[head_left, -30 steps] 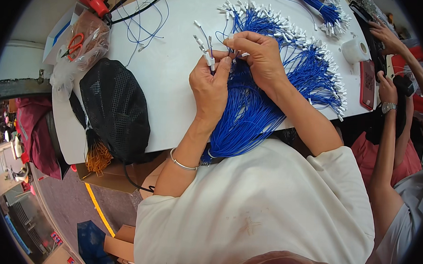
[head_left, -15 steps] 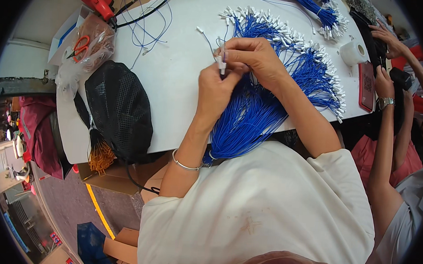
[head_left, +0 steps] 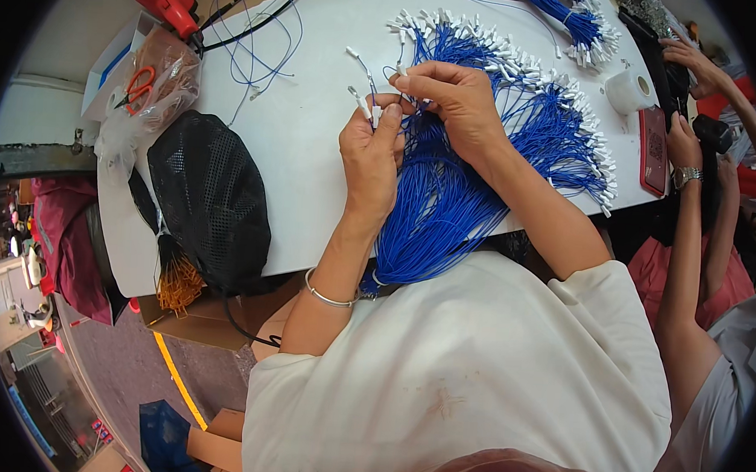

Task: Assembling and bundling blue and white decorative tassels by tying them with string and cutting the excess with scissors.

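A big bundle of blue wires [head_left: 447, 222] with white connectors [head_left: 523, 68] fanned at its far end lies on the white table in front of me. Over its left side, my left hand [head_left: 374, 146] is closed on a few white-tipped wires [head_left: 361, 98], whose connectors stick up between thumb and fingers. My right hand [head_left: 462, 104] pinches one white connector [head_left: 402, 70] between thumb and forefinger, just right of and above the left fingertips. A thin wire loops beside that pinch. The fingers partly hide where the wires run.
A black mesh bag [head_left: 210, 202] and orange-tipped wires [head_left: 179, 285] lie left. Behind them are orange scissors [head_left: 136, 89] on a plastic bag and a red heat gun [head_left: 164, 1]. Right are a white roll [head_left: 630, 91], a red phone [head_left: 653, 152] and a co-worker's arms [head_left: 687, 218].
My left hand has shifted slightly left and turned, so its connectors now spread apart. My right hand has parted a little from it, with one connector now showing in its fingertips.
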Demonstrator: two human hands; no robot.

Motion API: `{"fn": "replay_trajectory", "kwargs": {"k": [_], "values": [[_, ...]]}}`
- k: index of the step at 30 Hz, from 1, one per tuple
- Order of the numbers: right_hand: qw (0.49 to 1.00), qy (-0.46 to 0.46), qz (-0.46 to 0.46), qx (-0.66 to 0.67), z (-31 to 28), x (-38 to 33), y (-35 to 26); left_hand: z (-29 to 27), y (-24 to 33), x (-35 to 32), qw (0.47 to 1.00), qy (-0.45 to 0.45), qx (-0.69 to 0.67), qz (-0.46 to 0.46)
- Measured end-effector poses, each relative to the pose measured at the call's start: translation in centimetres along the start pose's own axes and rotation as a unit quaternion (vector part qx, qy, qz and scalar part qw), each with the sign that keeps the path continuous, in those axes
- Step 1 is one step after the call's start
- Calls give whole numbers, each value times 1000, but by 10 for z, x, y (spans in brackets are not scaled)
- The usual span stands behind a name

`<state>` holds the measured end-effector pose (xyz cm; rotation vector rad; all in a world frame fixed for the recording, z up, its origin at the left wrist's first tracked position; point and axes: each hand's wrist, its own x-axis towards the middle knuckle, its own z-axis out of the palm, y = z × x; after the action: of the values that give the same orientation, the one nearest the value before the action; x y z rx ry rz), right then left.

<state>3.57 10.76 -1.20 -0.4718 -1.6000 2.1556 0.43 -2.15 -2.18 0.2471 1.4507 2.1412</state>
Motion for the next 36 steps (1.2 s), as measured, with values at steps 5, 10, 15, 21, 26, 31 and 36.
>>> {"fn": "replay_trajectory", "kwargs": {"k": [5, 10, 15, 21, 26, 31, 36], "values": [[999, 16, 4, 39, 0, 3, 5, -1, -2, 0, 1000, -13, 20, 5], [998, 10, 16, 62, -2, 3, 3, -2, -4, -1, 999, -25, 27, 11], [999, -42, 29, -21, 2, -1, -12, -5, -3, 0, 1000, 5, -5, -9], [1000, -26, 12, -8, -3, 2, 3, 1, -2, 0, 1000, 16, 9, 0], [999, -31, 32, 23, -5, 3, 3, -1, -5, 1, 999, -13, 37, 25], [998, -15, 61, 25, -1, 9, -13, -4, -2, 1, 999, -10, -34, 11], [994, -84, 67, 18, -11, 10, -12, -7, 0, 7, 995, 1, -96, 30]]}}
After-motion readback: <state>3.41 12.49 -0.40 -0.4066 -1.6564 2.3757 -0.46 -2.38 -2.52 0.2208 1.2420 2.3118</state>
